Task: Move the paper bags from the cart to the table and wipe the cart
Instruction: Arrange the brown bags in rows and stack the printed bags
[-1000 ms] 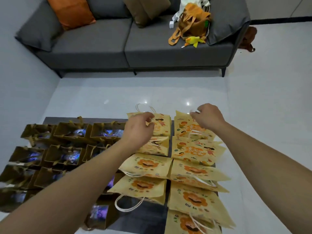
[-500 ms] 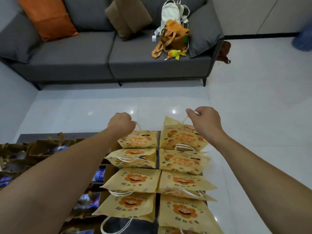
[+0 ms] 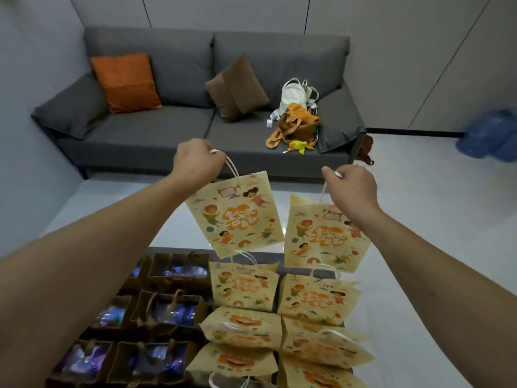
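Observation:
My left hand (image 3: 197,161) grips the white cord handle of a yellow paper bag (image 3: 234,217) printed with orange cartoon figures; the bag hangs tilted in the air. My right hand (image 3: 351,189) grips the handle of a second matching paper bag (image 3: 321,239), also lifted clear. Below them several more yellow bags (image 3: 279,317) lie flat in two overlapping columns on a dark surface (image 3: 268,259). To their left stand several open brown paper bags (image 3: 167,306) with shiny contents.
A grey sofa (image 3: 156,133) stands beyond, with an orange cushion (image 3: 126,82), a brown cushion (image 3: 237,88) and a heap of tote bags (image 3: 296,116). White tiled floor (image 3: 419,219) lies between. A blurred blue object (image 3: 492,135) sits at far right.
Both hands closed on the handles of the two farthest yellow bags and raised them off the pile; the bags now hang in the air. The camera tilted up toward the sofa.

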`<state>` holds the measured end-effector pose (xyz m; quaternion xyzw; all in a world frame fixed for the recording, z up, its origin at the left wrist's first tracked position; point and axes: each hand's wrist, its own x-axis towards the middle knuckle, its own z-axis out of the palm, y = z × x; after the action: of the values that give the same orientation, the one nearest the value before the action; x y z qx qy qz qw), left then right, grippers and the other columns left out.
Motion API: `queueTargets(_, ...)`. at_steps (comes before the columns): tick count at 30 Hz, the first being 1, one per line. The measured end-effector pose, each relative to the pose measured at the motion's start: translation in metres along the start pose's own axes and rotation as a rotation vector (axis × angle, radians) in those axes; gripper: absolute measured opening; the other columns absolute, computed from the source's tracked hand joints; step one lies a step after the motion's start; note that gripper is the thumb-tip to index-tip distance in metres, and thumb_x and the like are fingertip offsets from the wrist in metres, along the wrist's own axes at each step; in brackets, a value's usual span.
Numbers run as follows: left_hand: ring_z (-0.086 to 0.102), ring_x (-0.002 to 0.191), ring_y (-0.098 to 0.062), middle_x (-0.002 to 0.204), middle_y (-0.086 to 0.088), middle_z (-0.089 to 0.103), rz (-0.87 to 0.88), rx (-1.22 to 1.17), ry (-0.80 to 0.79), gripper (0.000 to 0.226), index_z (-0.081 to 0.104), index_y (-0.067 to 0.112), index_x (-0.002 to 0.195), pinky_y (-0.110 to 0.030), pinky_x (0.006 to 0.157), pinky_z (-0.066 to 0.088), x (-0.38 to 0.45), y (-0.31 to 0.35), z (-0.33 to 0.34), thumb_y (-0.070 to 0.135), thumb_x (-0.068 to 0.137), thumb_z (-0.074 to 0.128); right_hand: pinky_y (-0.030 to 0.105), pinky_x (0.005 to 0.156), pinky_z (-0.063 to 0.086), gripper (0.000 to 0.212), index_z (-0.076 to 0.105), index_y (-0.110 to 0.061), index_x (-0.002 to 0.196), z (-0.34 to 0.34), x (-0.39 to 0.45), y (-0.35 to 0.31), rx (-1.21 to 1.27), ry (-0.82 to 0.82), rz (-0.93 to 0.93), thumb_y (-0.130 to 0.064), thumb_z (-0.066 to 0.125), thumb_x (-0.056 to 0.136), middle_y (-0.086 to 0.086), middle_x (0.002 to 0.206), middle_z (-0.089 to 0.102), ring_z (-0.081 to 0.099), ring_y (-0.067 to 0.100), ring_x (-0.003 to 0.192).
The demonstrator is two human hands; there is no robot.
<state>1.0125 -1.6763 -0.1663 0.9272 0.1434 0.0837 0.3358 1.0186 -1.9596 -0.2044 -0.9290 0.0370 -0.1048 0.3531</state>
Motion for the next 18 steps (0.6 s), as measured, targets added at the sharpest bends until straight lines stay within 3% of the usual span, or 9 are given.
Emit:
queueTargets(3, 0.054, 0.066, -0.014, 0.072, -0.002, 0.057, -0.023, -0.013, 0.039, 0.024, 0.058, 0.021, 0.072, -0.028, 0.054, 0.037, -0.006, -0.013, -0.031, 0.025, 0.096, 0.059, 0.035, 0.053, 0.027, 0.053, 0.046, -0.011, 0.055, 0.01, 0.007, -0.009, -0.038, -0.017, -0.022, -0.038, 0.052, 0.1, 0.004, 0.055, 0.046, 0.046, 0.022, 0.057)
queueTargets(8, 0.054, 0.065, -0.015, 0.07, -0.003, 0.057, -0.068, 0.023, 0.102, 0.027, 0.058, 0.019, 0.068, -0.028, 0.054, 0.036, -0.014, -0.048, -0.054, 0.023, 0.095, 0.057, 0.032, 0.052, 0.028, 0.05, 0.057, -0.01, 0.063, 0.026, 0.021, -0.024, -0.085, -0.044, -0.038, -0.042, 0.052, 0.101, 0.006, 0.063, 0.056, 0.051, 0.022, 0.062)
queueTargets(14, 0.051, 0.064, -0.013, 0.068, -0.002, 0.057, -0.12, 0.092, 0.191, 0.029, 0.055, 0.022, 0.064, -0.028, 0.051, 0.032, -0.012, -0.083, -0.08, 0.023, 0.093, 0.057, 0.031, 0.051, 0.026, 0.051, 0.053, -0.011, 0.059, 0.047, 0.034, -0.055, -0.116, -0.058, -0.081, -0.042, 0.054, 0.099, 0.008, 0.062, 0.053, 0.048, 0.024, 0.061)
queueTargets(18, 0.054, 0.067, -0.018, 0.068, -0.004, 0.057, -0.165, 0.1, 0.21, 0.027, 0.058, 0.02, 0.064, -0.031, 0.057, 0.04, -0.01, -0.102, -0.098, 0.023, 0.091, 0.056, 0.034, 0.056, 0.031, 0.049, 0.057, -0.008, 0.062, 0.056, 0.049, -0.074, -0.088, -0.058, -0.11, -0.04, 0.054, 0.099, 0.01, 0.064, 0.055, 0.051, 0.027, 0.063)
